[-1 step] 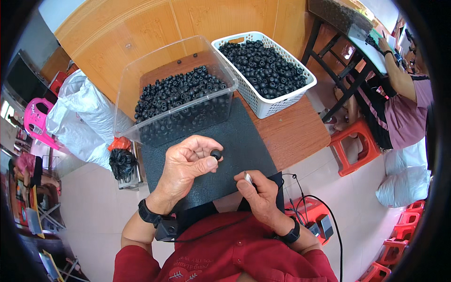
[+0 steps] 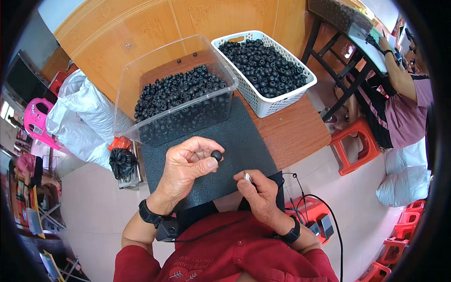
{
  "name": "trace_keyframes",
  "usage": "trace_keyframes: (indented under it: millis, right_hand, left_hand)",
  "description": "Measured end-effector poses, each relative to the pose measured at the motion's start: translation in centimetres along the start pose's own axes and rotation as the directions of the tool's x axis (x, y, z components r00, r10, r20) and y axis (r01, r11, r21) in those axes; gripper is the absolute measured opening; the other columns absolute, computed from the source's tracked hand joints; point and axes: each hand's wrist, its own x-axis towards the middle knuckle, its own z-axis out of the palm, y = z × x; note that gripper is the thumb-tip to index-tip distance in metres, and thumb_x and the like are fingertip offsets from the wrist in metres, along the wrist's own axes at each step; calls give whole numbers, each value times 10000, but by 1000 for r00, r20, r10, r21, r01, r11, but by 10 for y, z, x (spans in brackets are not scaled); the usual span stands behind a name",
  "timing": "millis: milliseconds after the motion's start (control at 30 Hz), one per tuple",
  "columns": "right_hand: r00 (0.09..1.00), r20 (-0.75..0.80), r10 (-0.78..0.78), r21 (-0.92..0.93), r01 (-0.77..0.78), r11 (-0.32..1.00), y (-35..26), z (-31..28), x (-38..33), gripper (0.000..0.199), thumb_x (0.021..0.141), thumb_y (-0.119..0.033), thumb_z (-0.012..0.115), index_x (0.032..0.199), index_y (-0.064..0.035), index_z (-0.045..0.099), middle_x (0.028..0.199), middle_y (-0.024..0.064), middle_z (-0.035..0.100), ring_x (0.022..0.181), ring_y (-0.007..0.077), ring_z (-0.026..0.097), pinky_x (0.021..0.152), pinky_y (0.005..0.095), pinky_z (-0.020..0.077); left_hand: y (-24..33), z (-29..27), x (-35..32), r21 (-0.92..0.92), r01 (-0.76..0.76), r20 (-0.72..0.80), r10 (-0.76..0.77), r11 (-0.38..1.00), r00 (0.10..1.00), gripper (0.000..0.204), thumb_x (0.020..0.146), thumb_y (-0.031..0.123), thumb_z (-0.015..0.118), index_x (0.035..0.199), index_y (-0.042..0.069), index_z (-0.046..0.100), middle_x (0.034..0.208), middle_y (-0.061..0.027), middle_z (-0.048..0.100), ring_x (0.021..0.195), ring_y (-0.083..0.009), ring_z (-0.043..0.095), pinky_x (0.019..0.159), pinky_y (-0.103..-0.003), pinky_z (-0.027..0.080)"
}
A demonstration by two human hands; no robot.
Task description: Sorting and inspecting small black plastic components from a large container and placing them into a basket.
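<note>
My left hand (image 2: 187,164) is raised over the dark mat (image 2: 251,141), pinching a small round black piece (image 2: 216,155) between thumb and fingers. To its right and a little nearer, my right hand (image 2: 263,195) is closed round a small slim tool (image 2: 248,177) with a pale, metallic-looking part; most of it is hidden in the fingers. The two hands are apart. Beyond my left hand, a clear plastic bin (image 2: 176,109) holds many similar black pieces (image 2: 176,96), several showing a hole. A white perforated basket (image 2: 271,107) at the far right of the table holds more of them.
The brown tabletop (image 2: 296,134) shows right of the mat. White sacks (image 2: 77,122) and a black plastic bag (image 2: 123,163) stand at the left. A red stool (image 2: 312,211) with cables is near my right forearm. Another person (image 2: 404,113) sits at a table on the right.
</note>
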Motion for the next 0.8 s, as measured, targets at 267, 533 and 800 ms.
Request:
trace_keyframes:
  millis: [267,533,800]
  right_hand:
    - [999,-17,34,0,-34,999,-6,-1,7,233,994,-222,603,1008,9,630,775,55,607,688,100,555,621,256,454]
    - [1000,-31,3,57,-1,998,-6,1,13,241,997,-233,604,998,3,647,748,-21,551,678,38,466,585,217,392]
    - [998,-50,35,124,-29,992,-6,1,14,224,977,-222,637,960,1,633,739,-9,557,686,44,476,585,233,408]
  left_hand:
    - [-11,6,-3,-33,-21,23,22,999,999,308,835,141,770,1068,-17,647,927,-85,658,781,-147,639,723,-265,535]
    - [-28,11,-6,37,-96,67,93,995,993,261,866,73,740,1101,-4,655,936,-19,630,813,-64,583,708,-197,485]
    - [-29,16,-6,273,-212,159,173,938,972,198,866,118,743,1025,10,699,960,-21,599,794,-66,525,672,-200,425]
